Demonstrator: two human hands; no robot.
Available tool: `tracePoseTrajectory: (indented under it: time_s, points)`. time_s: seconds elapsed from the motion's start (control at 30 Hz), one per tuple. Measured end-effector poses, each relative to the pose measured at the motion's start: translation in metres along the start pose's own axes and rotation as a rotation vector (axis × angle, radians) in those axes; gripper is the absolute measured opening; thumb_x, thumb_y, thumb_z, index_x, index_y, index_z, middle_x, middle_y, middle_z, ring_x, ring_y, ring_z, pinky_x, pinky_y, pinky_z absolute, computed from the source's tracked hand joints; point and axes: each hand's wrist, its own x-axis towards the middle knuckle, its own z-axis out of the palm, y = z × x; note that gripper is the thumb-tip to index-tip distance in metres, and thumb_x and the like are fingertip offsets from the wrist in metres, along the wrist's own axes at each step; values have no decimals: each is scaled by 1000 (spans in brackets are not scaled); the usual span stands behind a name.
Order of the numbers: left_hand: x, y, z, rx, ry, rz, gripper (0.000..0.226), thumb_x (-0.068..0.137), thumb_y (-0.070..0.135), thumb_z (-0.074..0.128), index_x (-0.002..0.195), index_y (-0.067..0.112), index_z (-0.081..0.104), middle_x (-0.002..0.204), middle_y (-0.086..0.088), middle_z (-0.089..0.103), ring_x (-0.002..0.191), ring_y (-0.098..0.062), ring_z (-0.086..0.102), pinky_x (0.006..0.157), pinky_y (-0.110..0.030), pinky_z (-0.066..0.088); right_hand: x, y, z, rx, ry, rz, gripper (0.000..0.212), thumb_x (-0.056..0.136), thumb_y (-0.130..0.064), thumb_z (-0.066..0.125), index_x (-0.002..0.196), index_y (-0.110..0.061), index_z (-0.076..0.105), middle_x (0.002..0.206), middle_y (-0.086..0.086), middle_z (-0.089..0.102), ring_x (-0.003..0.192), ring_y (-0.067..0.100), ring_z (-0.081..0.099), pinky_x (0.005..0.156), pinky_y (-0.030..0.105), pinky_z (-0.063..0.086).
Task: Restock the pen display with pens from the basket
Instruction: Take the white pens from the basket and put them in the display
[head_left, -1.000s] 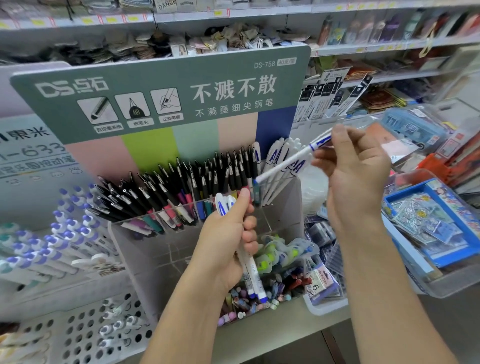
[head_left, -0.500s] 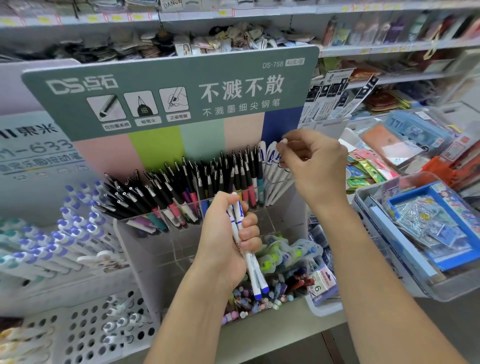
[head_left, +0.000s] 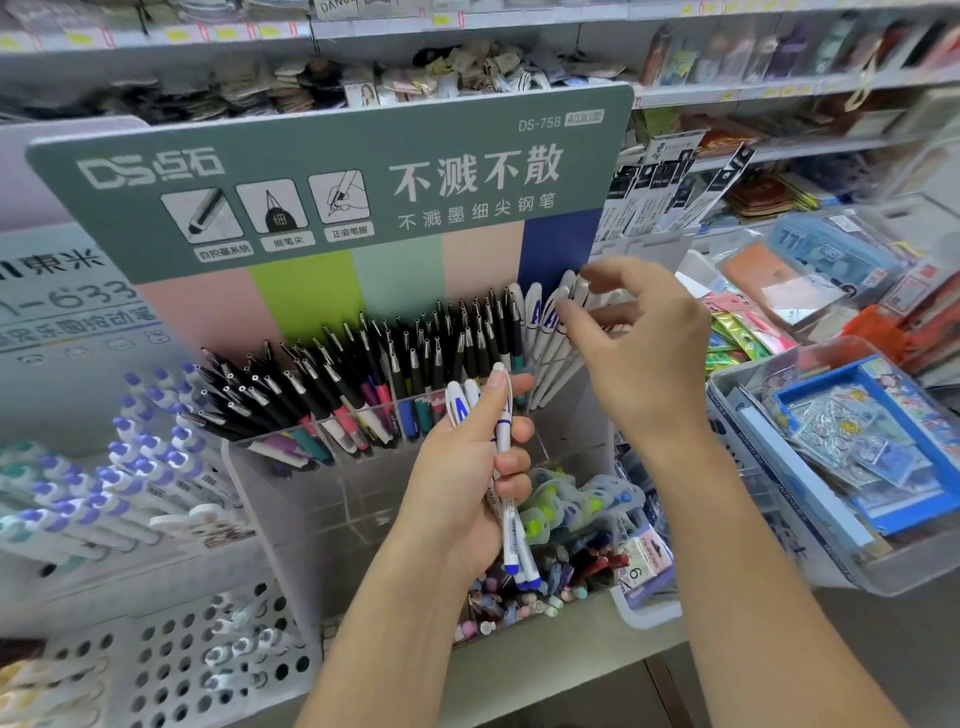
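Observation:
A clear pen display (head_left: 363, 483) with a green header card holds several black-capped pens (head_left: 374, 374) and, at its right end, several white pens with blue print (head_left: 540, 317). In front of the display's lower half, my left hand (head_left: 462, 483) grips a small bunch of white-and-blue pens (head_left: 506, 467), tips pointing down. My right hand (head_left: 639, 343) hovers at the white pens in the display, its fingers loosely spread and holding nothing. The basket does not show.
White pens with purple caps (head_left: 130, 467) fill a rack at the left. A perforated white tray (head_left: 218, 660) lies at lower left. A clear bin of small coloured items (head_left: 561, 561) stands under the display. Clear boxes of stickers (head_left: 857, 457) crowd the right.
My right hand carried one white-and-blue pen to the display's right end, set it among the white pens and let go. Its fingers have now spread. My left hand kept its bunch.

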Motion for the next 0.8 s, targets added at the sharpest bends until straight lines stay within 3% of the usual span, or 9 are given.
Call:
tracePoseTrajectory:
  time_s: [0.07, 0.17, 0.27, 0.37, 0.47, 0.6, 0.7, 0.8]
  points:
    - [1, 0, 0, 28, -15, 5, 33, 96, 36, 60, 115, 11, 69, 59, 4, 48, 39, -2, 30, 33, -13, 22, -13, -9, -7, 57, -96, 68, 3, 89, -26, 76, 90, -23, 77, 76, -11, 72, 63, 1, 63, 60, 12, 46]
    - [2, 0, 1, 88, -48, 5, 25, 96, 33, 62, 104, 10, 69, 61, 2, 50, 39, -2, 30, 34, -14, 21, -29, -17, -12, 248, -369, 330, 19, 91, -34, 73, 76, -23, 78, 68, -8, 74, 56, -2, 59, 62, 18, 48]
    - [2, 0, 2, 132, -77, 4, 20, 94, 30, 65, 100, 12, 67, 63, 0, 52, 40, -4, 31, 33, -14, 22, -35, -16, -11, 505, -469, 657, 23, 92, -31, 70, 77, -16, 78, 60, -5, 68, 47, 1, 54, 54, 21, 46]
    - [2, 2, 5, 148, -98, -8, 19, 94, 31, 65, 96, 12, 67, 65, -2, 54, 40, -4, 32, 33, -13, 23, -36, -6, -10, 756, -564, 794, 19, 92, -28, 68, 90, -10, 75, 63, -2, 65, 54, 9, 48, 59, 24, 37]
    - [1, 1, 8, 195, -49, 3, 32, 99, 36, 57, 96, 6, 68, 65, -7, 64, 41, -7, 43, 34, -15, 31, -40, 0, -8, 827, -504, 763, 19, 93, -25, 65, 86, -9, 72, 63, 0, 62, 54, 10, 49, 56, 23, 43]
    - [3, 0, 6, 276, 71, 10, 42, 104, 39, 48, 87, 6, 66, 70, -10, 72, 51, -14, 64, 41, -20, 48, -28, -1, -21, 876, -100, 555, 17, 98, -16, 59, 83, -12, 66, 64, -4, 62, 56, 9, 54, 49, 19, 46]
    - [4, 3, 2, 211, 97, 2, 38, 103, 40, 51, 74, 15, 52, 53, 1, 49, 38, -7, 37, 33, -16, 26, -9, 3, -39, 703, 176, 262, 15, 100, -15, 60, 88, -15, 67, 67, -6, 64, 58, 11, 62, 56, 22, 54]
    - [6, 5, 2, 126, 80, -19, 36, 101, 40, 54, 73, 18, 48, 54, 6, 31, 36, -4, 22, 33, -16, 13, 4, 6, -41, 507, 200, 83, 13, 101, -15, 61, 90, -19, 66, 71, -2, 65, 61, 15, 67, 60, 28, 58]
